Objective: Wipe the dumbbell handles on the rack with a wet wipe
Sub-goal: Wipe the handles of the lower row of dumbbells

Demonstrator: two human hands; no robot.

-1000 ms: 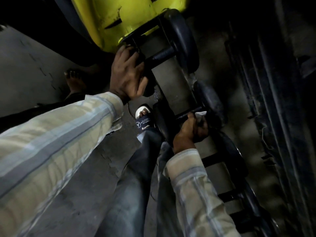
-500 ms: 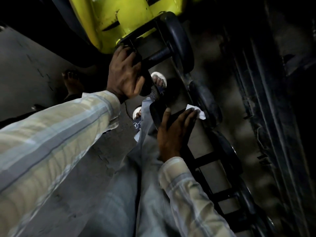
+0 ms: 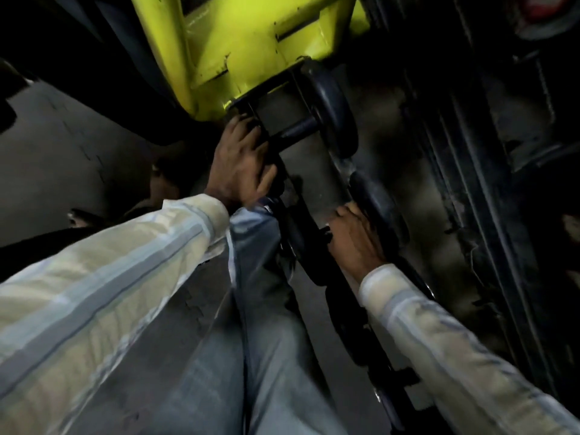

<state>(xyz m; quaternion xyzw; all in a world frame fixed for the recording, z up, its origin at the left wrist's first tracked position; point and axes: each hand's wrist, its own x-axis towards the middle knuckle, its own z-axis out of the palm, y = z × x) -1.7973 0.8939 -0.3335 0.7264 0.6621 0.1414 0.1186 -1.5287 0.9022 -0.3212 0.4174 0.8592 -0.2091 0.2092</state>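
The white wet wipe that showed at the right hand's fingertips half a second ago is no longer visible; the right hand has moved from lying flat with straight fingers on the second dumbbell to curling over its handle, knuckles up, against the far weight head. The wipe is presumably under the palm, though the blur does not let me confirm it, and I cannot tell how tightly the fingers close. The sandalled foot seen earlier between the dumbbells is now hidden behind the knee.

The left hand keeps its place at the near end of the top dumbbell, fingers curled round the dark end piece and thumb angled right along the rack rail.

The dumbbell heads are rounded, matte black, rubbery-looking discs; the top handle is a short smooth dark cylinder. Behind them stands a glossy yellow-green metal frame, its paint chipped at the edges. The rack itself is black bar stock running from far left to near right (more dumbbells sit along it, lower right). Both sleeves are pale, striped woven cloth; the trousers are faded blue denim. The floor is dull grey.
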